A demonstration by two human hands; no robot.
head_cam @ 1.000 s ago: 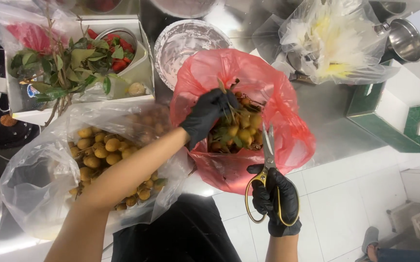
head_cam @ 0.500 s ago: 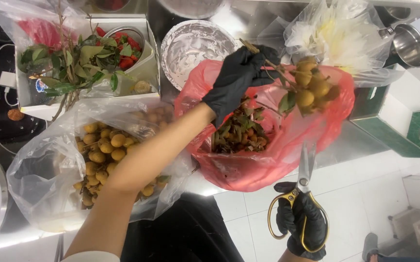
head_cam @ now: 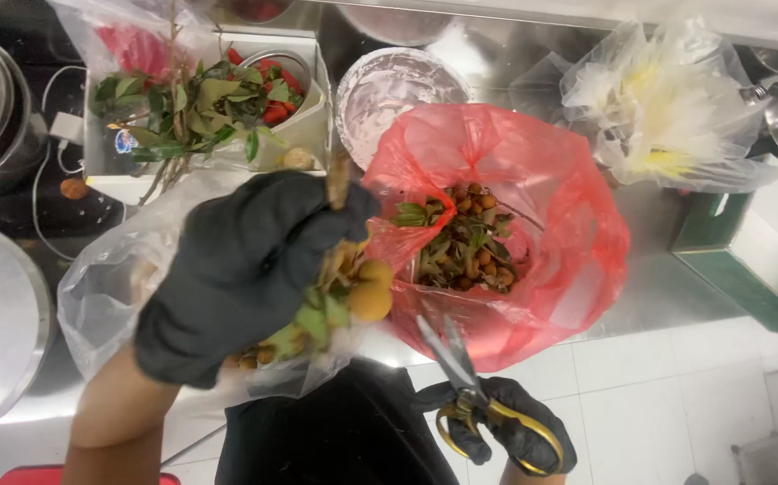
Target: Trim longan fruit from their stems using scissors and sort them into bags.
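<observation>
- The left hand (head_cam: 245, 269), in a black glove, is closed around a bunch of longans (head_cam: 353, 287) on its twig, held up close to the camera over the clear plastic bag (head_cam: 101, 287).
- The twig runs roughly up and down, woody stem end poking above the fist, fruit hanging below and to the right.
- The right hand (head_cam: 505, 436), also gloved, grips the yellow-handled scissors (head_cam: 470, 395), blades nearly closed, tips pointing up-left toward the fruit, just beside it.
- The red bag (head_cam: 577, 224) of leaves and fruit lies right of the bunch.
</observation>
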